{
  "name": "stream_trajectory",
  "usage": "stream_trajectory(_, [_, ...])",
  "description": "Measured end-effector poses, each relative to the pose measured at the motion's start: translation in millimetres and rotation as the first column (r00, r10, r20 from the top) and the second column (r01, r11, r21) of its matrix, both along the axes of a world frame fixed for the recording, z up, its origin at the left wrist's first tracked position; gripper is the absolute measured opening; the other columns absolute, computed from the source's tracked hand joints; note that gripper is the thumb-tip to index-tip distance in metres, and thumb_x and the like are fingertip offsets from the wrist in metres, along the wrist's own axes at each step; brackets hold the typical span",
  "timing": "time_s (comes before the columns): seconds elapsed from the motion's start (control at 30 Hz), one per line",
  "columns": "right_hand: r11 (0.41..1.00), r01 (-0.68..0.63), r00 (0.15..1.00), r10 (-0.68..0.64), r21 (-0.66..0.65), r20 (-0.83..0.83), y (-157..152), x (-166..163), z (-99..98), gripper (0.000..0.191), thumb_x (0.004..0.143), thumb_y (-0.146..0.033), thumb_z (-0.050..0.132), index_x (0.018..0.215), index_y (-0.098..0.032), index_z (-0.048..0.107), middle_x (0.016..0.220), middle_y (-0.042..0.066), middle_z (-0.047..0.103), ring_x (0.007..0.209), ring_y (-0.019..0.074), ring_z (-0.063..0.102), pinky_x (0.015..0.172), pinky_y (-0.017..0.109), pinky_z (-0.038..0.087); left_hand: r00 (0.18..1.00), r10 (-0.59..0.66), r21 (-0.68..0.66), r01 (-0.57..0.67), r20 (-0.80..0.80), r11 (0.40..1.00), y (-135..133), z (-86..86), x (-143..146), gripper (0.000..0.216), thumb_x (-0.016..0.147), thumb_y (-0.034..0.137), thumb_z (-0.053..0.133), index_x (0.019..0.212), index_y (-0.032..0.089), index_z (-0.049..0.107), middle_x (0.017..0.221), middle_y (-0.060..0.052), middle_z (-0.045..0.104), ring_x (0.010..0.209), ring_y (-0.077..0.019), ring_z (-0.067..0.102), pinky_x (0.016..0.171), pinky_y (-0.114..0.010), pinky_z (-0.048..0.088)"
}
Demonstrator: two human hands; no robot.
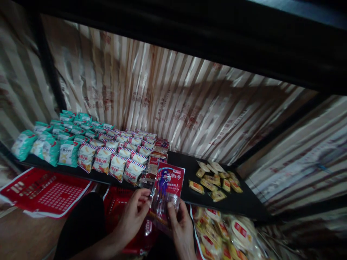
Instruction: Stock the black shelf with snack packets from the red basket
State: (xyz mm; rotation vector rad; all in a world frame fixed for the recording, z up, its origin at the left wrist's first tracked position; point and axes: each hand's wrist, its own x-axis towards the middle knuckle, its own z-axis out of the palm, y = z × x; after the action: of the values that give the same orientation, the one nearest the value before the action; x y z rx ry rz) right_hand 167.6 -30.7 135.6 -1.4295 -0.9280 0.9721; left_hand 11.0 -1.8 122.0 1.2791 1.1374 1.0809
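My right hand (181,225) grips the lower right of a red and purple snack packet (170,180), its thumb on the clear front. Curled at the packet's left edge is my left hand (132,213), thumb and fingers closed on that edge. The packet is upright, printed side towards me, just in front of a black shelf (177,160). Behind it on the shelf lies a row of similar red packets (156,160), partly hidden by the one I hold.
Left of these stand rows of white striped snack bags (116,164) and teal snack bags (67,153). Small yellow packs (210,184) lie scattered at right. Below are red baskets (51,187) and a container of yellow packs (217,234). A dark upper ledge (189,32) crosses overhead.
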Motion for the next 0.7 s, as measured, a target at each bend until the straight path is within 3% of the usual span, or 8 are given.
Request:
stream_trajectory(0.1, [0.997, -0.008, 0.98, -0.007, 0.075, 0.2, -1.8, 0.9, 3.5, 0.044, 0.076, -0.05, 0.06, 0.109, -0.02, 0.06, 0.105, 0.008, 0.068, 0.095, 0.0226, 0.063, 0.083, 0.031, 0.051, 0.984, -0.179, 0.028, 0.179, 0.008, 0.983, -8.0, 13.7, 0.9, 0.054, 0.08, 0.048, 0.056, 0.127, 0.024, 0.047, 0.131, -0.009, 0.052, 0.12, -0.023, 0.048, 0.103, -0.036, 0.039])
stream_trajectory(0.23, [0.949, -0.238, 0.853, 0.102, 0.207, 0.513, -4.6, -1.4, 11.4, 0.04, 0.082, -0.04, 0.056, 0.118, -0.024, 0.058, 0.121, 0.01, 0.06, 0.112, 0.0245, 0.057, 0.093, 0.035, 0.048, 0.929, -0.328, -0.079, 0.345, 0.172, 0.935, -11.7, 26.5, 5.2, 0.076, 0.077, 0.056, 0.058, 0.141, 0.023, 0.03, 0.148, -0.007, 0.032, 0.137, -0.0234, 0.026, 0.113, -0.037, 0.023])
stream_trajectory(0.3, [0.914, -0.348, 0.777, 0.155, 0.211, 0.61, -4.8, -3.2, 16.5, 0.037, 0.084, -0.035, 0.054, 0.12, -0.026, 0.058, 0.127, 0.01, 0.056, 0.116, 0.0249, 0.054, 0.094, 0.035, 0.048, 0.911, -0.304, -0.13, 0.349, 0.277, 0.928, -9.5, 29.8, 9.8, 0.073, 0.075, 0.059, 0.059, 0.136, 0.023, 0.039, 0.144, -0.007, 0.04, 0.135, -0.0246, 0.031, 0.112, -0.038, 0.025])
stream_trajectory(0.37, [0.895, -0.4, 0.738, 0.188, 0.196, 0.649, -3.4, -3.5, 19.6, 0.034, 0.085, -0.032, 0.053, 0.117, -0.027, 0.061, 0.128, 0.009, 0.055, 0.115, 0.0242, 0.055, 0.093, 0.034, 0.049, 0.915, -0.2, -0.206, 0.283, 0.35, 0.937, -5.4, 31.5, 15.1, 0.068, 0.071, 0.063, 0.06, 0.123, 0.02, 0.053, 0.131, -0.01, 0.054, 0.126, -0.028, 0.043, 0.107, -0.039, 0.033])
stream_trajectory(0.43, [0.906, -0.38, 0.753, 0.186, 0.188, 0.631, 0.1, -0.3, 19.0, 0.029, 0.085, -0.031, 0.053, 0.112, -0.028, 0.064, 0.123, 0.008, 0.059, 0.111, 0.0228, 0.058, 0.093, 0.032, 0.049, 0.924, -0.06, -0.285, 0.177, 0.378, 0.942, 0.0, 31.2, 19.5, 0.064, 0.066, 0.065, 0.063, 0.109, 0.017, 0.061, 0.117, -0.011, 0.063, 0.116, -0.0298, 0.052, 0.1, -0.038, 0.041])
stream_trajectory(0.5, [0.945, -0.251, 0.822, 0.093, 0.212, 0.561, 6.1, 6.6, 15.4, 0.027, 0.085, -0.036, 0.054, 0.107, -0.026, 0.065, 0.115, 0.008, 0.063, 0.108, 0.0228, 0.059, 0.092, 0.033, 0.049, 0.91, 0.041, -0.351, 0.117, 0.413, 0.929, 5.8, 30.3, 22.1, 0.058, 0.063, 0.061, 0.067, 0.101, 0.017, 0.064, 0.109, -0.01, 0.067, 0.109, -0.0297, 0.057, 0.094, -0.037, 0.045])
stream_trajectory(0.6, [0.987, 0.019, 0.929, -0.076, 0.158, 0.363, 17.9, 20.0, 10.7, 0.043, 0.078, -0.048, 0.06, 0.113, -0.022, 0.061, 0.111, 0.01, 0.064, 0.101, 0.0245, 0.061, 0.086, 0.035, 0.051, 0.843, 0.075, -0.43, 0.193, 0.533, 0.882, 13.8, 32.4, 23.2, 0.053, 0.058, 0.052, 0.073, 0.097, 0.017, 0.065, 0.099, -0.008, 0.07, 0.097, -0.0293, 0.063, 0.085, -0.039, 0.05])
stream_trajectory(0.7, [1.0, -0.02, 0.997, 0.022, -0.024, 0.068, 29.2, 27.3, 12.8, 0.056, 0.072, -0.054, 0.065, 0.115, -0.02, 0.059, 0.106, 0.009, 0.067, 0.093, 0.0241, 0.063, 0.079, 0.033, 0.053, 0.814, 0.043, -0.45, 0.275, 0.58, 0.849, 20.6, 40.2, 24.2, 0.048, 0.056, 0.045, 0.075, 0.093, 0.016, 0.066, 0.089, -0.007, 0.071, 0.089, -0.0285, 0.066, 0.081, -0.039, 0.051])
